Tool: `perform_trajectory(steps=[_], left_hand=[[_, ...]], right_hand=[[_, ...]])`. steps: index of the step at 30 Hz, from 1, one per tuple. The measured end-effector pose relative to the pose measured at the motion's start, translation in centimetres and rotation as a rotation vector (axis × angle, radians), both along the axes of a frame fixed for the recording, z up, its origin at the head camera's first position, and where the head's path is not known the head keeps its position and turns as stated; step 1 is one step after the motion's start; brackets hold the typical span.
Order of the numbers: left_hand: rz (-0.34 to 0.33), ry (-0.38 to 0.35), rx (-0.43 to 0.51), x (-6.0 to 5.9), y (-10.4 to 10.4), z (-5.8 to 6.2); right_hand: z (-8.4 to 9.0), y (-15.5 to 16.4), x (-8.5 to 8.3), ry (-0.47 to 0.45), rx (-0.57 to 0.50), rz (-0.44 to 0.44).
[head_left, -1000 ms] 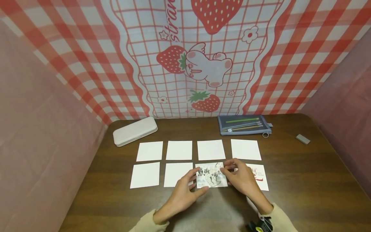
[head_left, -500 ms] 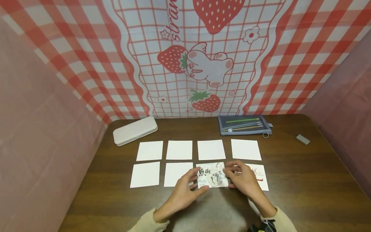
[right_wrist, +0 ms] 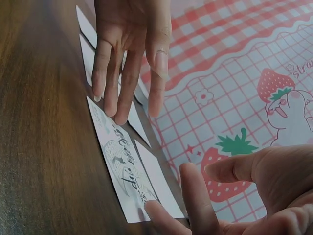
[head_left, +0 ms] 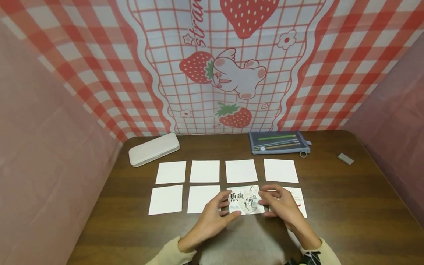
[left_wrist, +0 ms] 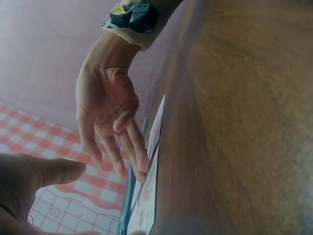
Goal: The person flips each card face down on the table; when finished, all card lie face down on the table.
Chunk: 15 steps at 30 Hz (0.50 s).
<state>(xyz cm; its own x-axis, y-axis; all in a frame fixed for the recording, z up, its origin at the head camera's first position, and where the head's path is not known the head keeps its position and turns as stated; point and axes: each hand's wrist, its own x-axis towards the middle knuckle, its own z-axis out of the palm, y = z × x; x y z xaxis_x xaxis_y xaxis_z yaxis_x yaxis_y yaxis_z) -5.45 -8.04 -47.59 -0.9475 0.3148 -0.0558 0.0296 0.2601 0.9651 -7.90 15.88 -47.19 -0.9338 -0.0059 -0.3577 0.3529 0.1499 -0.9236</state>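
Two open hands frame a printed card [head_left: 246, 200] lying flat on the counter [head_left: 347, 206], in front of the pencil case [head_left: 279, 142]: left hand [head_left: 212, 217] fingertips on its near-left edge, right hand [head_left: 279, 204] fingertips at its right edge, fingers straight.

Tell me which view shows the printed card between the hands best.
Head view: the printed card lies flat, whole face readable, left hand and right hand at its sides. Right wrist view shows it close but steeply slanted, with fingertips on both ends. Left wrist view shows only its edge.
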Motion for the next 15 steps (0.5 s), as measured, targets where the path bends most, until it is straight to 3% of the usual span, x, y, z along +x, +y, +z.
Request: perform_trajectory(steps=[15], left_hand=[[-0.017, 0.021, -0.047, -0.01, 0.26, 0.12]], right_hand=[[0.97, 0.05, -0.27, -0.012, 0.034, -0.036]])
